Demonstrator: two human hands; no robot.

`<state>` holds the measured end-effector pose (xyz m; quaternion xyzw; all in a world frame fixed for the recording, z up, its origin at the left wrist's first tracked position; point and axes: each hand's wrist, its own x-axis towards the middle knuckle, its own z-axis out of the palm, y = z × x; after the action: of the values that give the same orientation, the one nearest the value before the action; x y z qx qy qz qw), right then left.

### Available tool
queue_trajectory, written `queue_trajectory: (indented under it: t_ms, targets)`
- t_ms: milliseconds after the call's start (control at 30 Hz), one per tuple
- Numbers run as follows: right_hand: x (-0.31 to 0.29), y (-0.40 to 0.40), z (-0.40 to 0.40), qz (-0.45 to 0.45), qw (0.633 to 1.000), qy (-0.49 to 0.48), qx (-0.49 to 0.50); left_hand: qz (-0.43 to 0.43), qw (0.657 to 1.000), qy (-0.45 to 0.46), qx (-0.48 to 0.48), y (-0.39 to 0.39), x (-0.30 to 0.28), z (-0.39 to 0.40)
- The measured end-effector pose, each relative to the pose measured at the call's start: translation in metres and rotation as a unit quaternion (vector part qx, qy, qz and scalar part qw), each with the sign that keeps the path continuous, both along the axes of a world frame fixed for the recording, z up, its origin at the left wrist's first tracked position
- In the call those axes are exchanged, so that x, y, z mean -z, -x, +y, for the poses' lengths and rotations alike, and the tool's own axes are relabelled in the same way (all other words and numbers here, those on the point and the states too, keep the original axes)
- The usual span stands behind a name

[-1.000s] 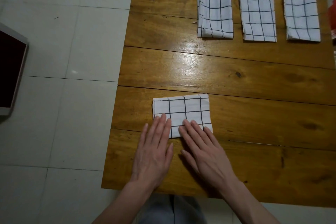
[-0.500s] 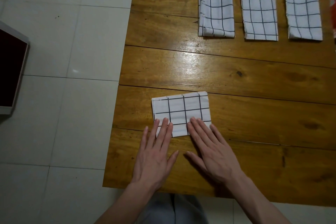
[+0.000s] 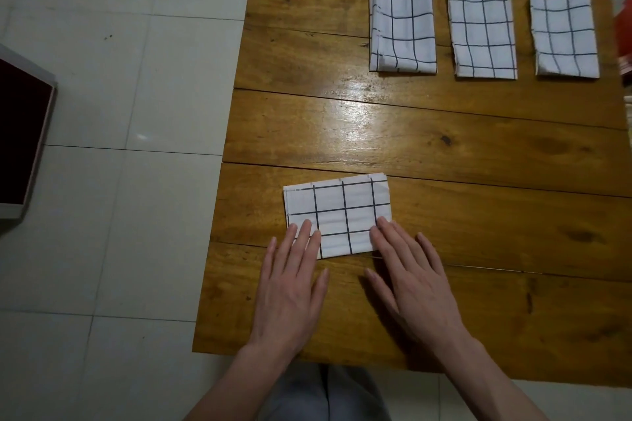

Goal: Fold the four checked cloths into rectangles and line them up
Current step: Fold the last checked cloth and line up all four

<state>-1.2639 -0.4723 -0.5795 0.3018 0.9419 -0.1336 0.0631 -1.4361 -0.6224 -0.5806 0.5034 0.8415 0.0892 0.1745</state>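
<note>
We laid our left hand [image 3: 290,287] and right hand [image 3: 412,278] flat, open-fingered, gripping nothing, pressing the near edge of the white black-checked folded cloth [image 3: 337,215]; even pressure outward would sharpen its crease.

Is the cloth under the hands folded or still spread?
Folded: the near cloth is a compact rectangle with layered edges, both hands' fingertips resting flat on it.

Bare table [image 3: 444,154] mid-span, folded cloths [image 3: 482,32] lining far edge

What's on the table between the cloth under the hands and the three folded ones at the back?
Nothing: the head view shows only bare wooden table between the near cloth and the back row.
</note>
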Motion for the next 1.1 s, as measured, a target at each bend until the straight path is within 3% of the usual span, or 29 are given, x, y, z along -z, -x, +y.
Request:
queue_trajectory:
  t_ms: [100, 200, 267, 400, 567, 700, 900, 1100]
  targets:
    - [-0.007, 0.014, 0.001, 0.027, 0.999, -0.021, 0.034, -0.011, 0.993, -0.053, -0.101, -0.005, -0.007, 0.013]
    - [-0.014, 0.029, 0.007, 0.053, 0.996, -0.036, 0.054, 0.003, 0.970, -0.020, -0.241, -0.007, -0.017, 0.034]
    - [-0.017, 0.039, 0.013, 0.065, 0.995, -0.036, 0.065, 0.012, 0.960, 0.020, -0.280, -0.006, -0.020, 0.044]
    - [-0.018, 0.059, 0.030, 0.047, 0.999, 0.008, 0.021, 0.013, 0.954, 0.039, -0.296, -0.007, -0.023, 0.048]
    - [-0.026, 0.082, 0.049, -0.010, 0.997, 0.061, -0.041, -0.058, 0.946, 0.023, -0.319, 0.002, -0.030, 0.051]
    - [-0.028, 0.085, 0.053, -0.012, 0.998, 0.054, -0.033, -0.098, 0.930, 0.007, -0.355, 0.008, -0.034, 0.057]
    - [-0.026, 0.082, 0.051, 0.000, 0.999, 0.040, -0.020, -0.162, 0.896, 0.058, -0.409, 0.016, -0.041, 0.071]
    - [-0.028, 0.078, 0.054, 0.020, 0.996, 0.089, 0.013, -0.178, 0.907, -0.056, -0.378, 0.012, -0.052, 0.067]
